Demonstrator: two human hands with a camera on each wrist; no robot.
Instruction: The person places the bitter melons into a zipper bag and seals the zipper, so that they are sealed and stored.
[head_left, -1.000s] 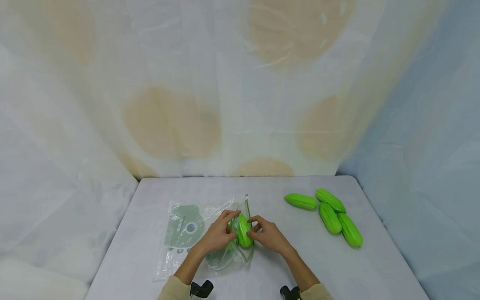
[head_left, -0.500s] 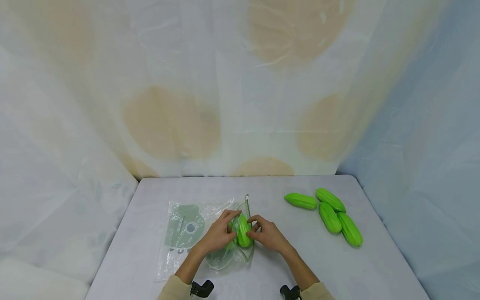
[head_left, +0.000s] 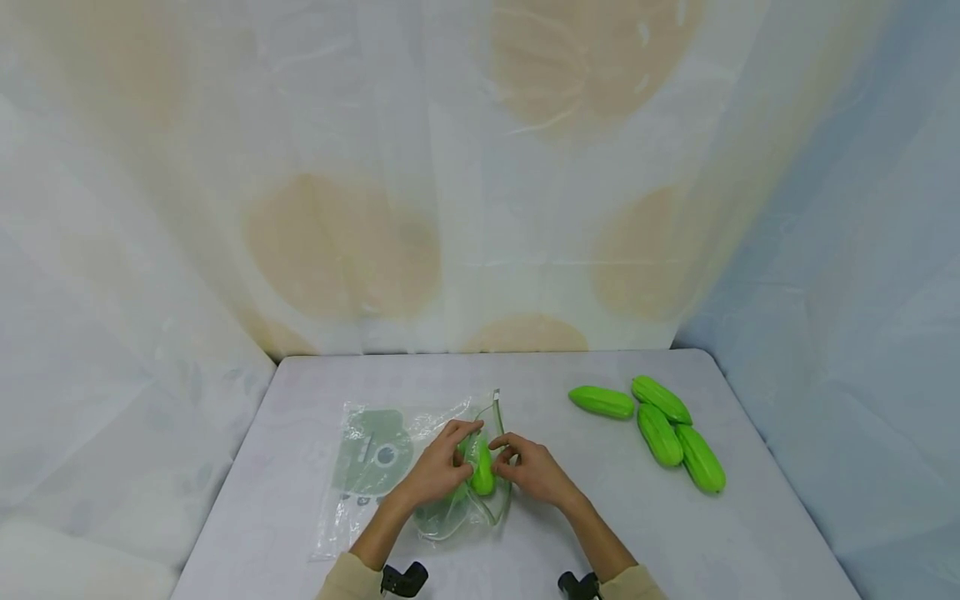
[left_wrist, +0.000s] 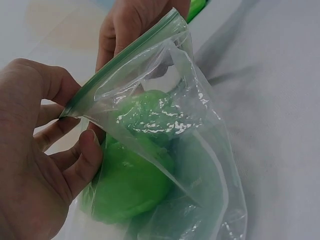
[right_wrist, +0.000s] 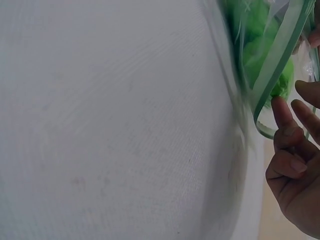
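Observation:
A clear zip-lock bag [head_left: 375,454] with a green print and a green zip edge lies on the table, its mouth facing right. Bright green zucchini-like vegetables [left_wrist: 125,180] lie inside, seen through the plastic; one [head_left: 483,471] is at the mouth. My left hand [head_left: 437,471] pinches the bag's upper edge, the thumb lying against the plastic over a vegetable. At the mouth my right hand [head_left: 530,467] touches the end of the vegetable there with extended fingertips, as the right wrist view [right_wrist: 300,180] shows. Part of that hand is hidden behind the bag in the left wrist view.
Several more green zucchini-like vegetables [head_left: 660,433] lie on the right of the white table [head_left: 570,533]. Pale curtains [head_left: 480,208] with orange circles hang behind and at both sides of it.
The vegetable at the mouth has slid left, deeper into the bag, with the right fingers following it slightly. My left hand has stayed almost still.

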